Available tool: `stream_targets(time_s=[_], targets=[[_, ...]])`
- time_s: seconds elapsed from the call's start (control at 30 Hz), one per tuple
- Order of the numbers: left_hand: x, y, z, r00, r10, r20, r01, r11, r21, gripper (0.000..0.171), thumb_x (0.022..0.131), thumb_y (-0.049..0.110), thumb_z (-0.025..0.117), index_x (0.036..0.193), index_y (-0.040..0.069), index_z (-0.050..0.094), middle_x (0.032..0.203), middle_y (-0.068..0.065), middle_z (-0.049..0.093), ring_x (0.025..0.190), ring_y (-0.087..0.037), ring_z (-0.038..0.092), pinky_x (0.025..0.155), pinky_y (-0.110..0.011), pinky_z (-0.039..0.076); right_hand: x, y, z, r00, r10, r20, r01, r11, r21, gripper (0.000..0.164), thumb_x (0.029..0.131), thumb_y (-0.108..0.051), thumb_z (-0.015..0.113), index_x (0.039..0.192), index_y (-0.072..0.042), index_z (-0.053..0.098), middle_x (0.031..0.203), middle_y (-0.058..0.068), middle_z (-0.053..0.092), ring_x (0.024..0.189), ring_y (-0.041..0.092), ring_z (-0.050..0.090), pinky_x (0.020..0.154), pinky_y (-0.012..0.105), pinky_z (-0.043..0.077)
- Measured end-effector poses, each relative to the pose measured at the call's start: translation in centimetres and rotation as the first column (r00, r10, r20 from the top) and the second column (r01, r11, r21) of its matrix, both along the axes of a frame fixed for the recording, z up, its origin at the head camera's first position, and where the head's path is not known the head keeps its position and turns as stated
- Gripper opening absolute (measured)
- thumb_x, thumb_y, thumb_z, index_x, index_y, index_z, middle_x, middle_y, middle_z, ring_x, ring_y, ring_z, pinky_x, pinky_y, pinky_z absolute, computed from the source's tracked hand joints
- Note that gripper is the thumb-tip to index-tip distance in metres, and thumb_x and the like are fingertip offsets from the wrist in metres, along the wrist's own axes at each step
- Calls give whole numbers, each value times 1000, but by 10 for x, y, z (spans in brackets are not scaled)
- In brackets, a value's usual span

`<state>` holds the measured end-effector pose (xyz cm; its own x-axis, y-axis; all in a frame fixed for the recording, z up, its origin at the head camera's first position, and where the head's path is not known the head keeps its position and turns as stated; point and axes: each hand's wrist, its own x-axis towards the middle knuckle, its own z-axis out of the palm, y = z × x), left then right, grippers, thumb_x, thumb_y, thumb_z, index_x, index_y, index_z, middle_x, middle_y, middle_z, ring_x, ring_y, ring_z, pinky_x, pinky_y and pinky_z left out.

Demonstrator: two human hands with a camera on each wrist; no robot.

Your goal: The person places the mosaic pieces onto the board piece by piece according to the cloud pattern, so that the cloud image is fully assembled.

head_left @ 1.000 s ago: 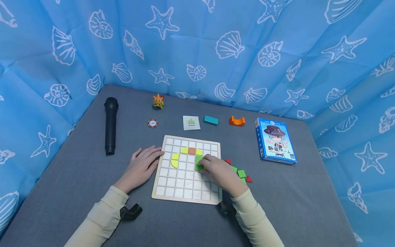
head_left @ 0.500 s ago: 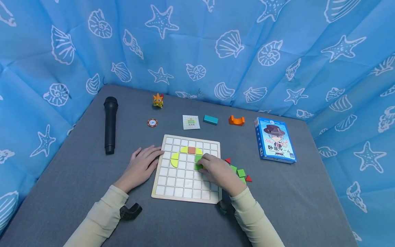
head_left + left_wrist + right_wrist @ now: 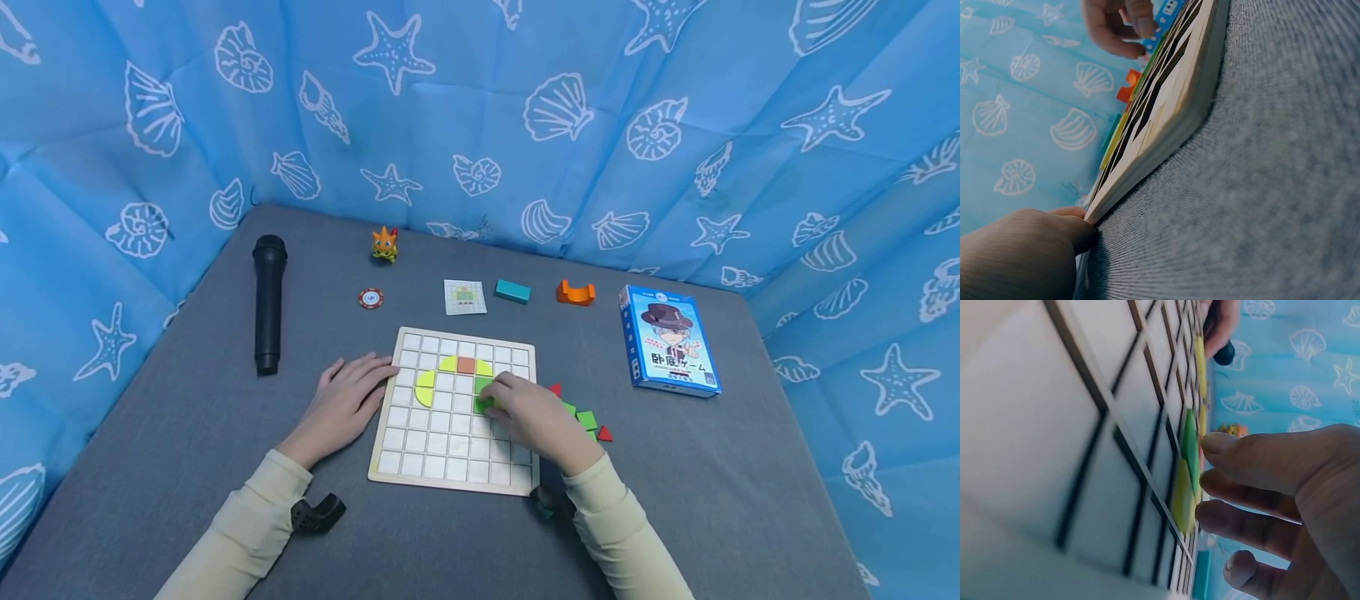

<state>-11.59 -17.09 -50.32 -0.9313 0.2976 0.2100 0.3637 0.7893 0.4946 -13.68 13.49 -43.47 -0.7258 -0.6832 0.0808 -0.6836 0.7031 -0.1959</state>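
The wooden grid board point(image 3: 448, 447) lies in front of me, its cells mostly white. My left hand point(image 3: 348, 404) rests flat beside its left edge, the fingertips touching the frame. Over the board's right half, my right hand point(image 3: 528, 417) has its thumb and fingertips at a green tile point(image 3: 482, 386). In the right wrist view, the fingers are spread and loosely bent beside the green tile point(image 3: 1189, 440) and a yellow tile point(image 3: 1182, 495), with nothing between them. Left of that hand sit a brown square tile point(image 3: 466, 366) and several yellow rounded tiles point(image 3: 425, 379). The palm hides some cells.
Loose green tiles point(image 3: 587, 420) and red triangles point(image 3: 604, 434) lie right of the board. Behind it are a pattern card point(image 3: 465, 297), teal block point(image 3: 512, 291), orange block point(image 3: 575, 293), poker chip point(image 3: 371, 298) and toy figure point(image 3: 385, 245). A microphone point(image 3: 267, 304) and game box point(image 3: 669, 342) flank these.
My right hand has shifted very slightly to the right at the green tile. The left hand and the board stay where they were.
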Motion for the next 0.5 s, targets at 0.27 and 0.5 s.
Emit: stream_targets(time_s=[0.27,0.5], targets=[[1,0,0,1000,6,-2,-6,1000,1,37,100,27,50,137,25,53,146,1,45,140,-25,33,112,-59,14,-11,36,15,976,-214,46,211,975,63,25,88,-14,71,112,-13,67,100,0,64,79,11,57,73,31,54],[1,0,0,1000,12,-8,-12,1000,-9,37,100,27,50,137,24,53,146,0,46,140,-26,33,111,-59,14,-15,70,20,925,-360,123,350,932,93,26,89,-17,70,114,-9,66,106,6,64,87,19,60,79,41,54]])
